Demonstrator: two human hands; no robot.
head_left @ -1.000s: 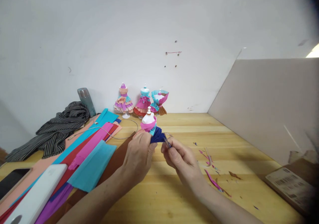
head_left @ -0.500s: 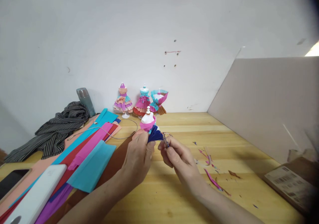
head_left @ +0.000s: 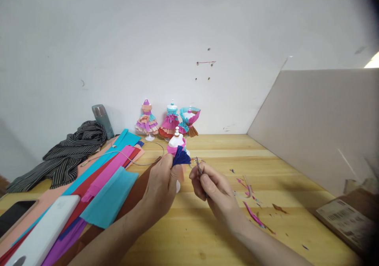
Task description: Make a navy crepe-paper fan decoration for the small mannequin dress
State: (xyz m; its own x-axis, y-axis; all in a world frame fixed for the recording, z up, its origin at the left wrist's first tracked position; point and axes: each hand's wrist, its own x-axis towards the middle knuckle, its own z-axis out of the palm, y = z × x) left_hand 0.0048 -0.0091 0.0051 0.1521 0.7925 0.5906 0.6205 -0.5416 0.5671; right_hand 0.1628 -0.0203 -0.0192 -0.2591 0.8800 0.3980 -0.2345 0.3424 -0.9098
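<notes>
Over wooden table (head_left: 204, 238), left hand (head_left: 162, 187) pinches pleated paper (head_left: 180, 157); right hand (head_left: 214, 191), metal tool (head_left: 199, 166).

Nothing here reads cleanly. Over at the right edge of the table, a white label (head_left: 343, 218) sits on the cardboard box (head_left: 359, 197). It shows barcode stripes and rows of small print, all too blurred to make out a single word or number. On the left, the white case (head_left: 44, 231) carries a faint mark near its top end, and that is too pale to read as well.
</notes>
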